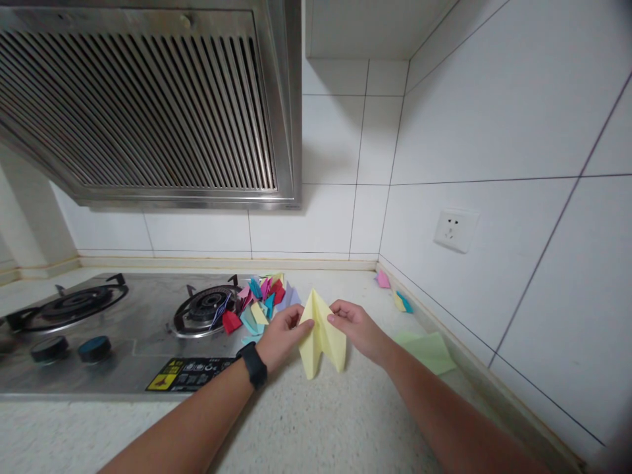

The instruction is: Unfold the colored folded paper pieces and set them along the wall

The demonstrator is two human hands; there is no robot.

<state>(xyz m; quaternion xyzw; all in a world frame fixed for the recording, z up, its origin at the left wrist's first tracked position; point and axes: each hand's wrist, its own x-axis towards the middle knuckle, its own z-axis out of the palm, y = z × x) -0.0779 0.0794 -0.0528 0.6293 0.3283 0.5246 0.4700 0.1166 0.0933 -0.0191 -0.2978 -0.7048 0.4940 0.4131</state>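
Observation:
A folded sheet of pale yellow paper (323, 339), shaped like a paper plane with its point away from me, is held above the counter between both hands. My left hand (284, 332), with a black watch on the wrist, pinches its left edge between thumb and fingers. On the opposite edge, my right hand (358, 329) grips the paper the same way. A crease runs down the middle, and two pointed flaps hang toward me. Just beyond my left hand lies a heap of colourful folded papers (266, 299), partly on the stove.
A gas stove (143, 309) with two burners fills the left, under a slatted range hood (148, 112). A green sheet (427, 352) lies by the right wall, with small folded pieces (382, 280) farther back. A socket (457, 230) is on the tiled wall.

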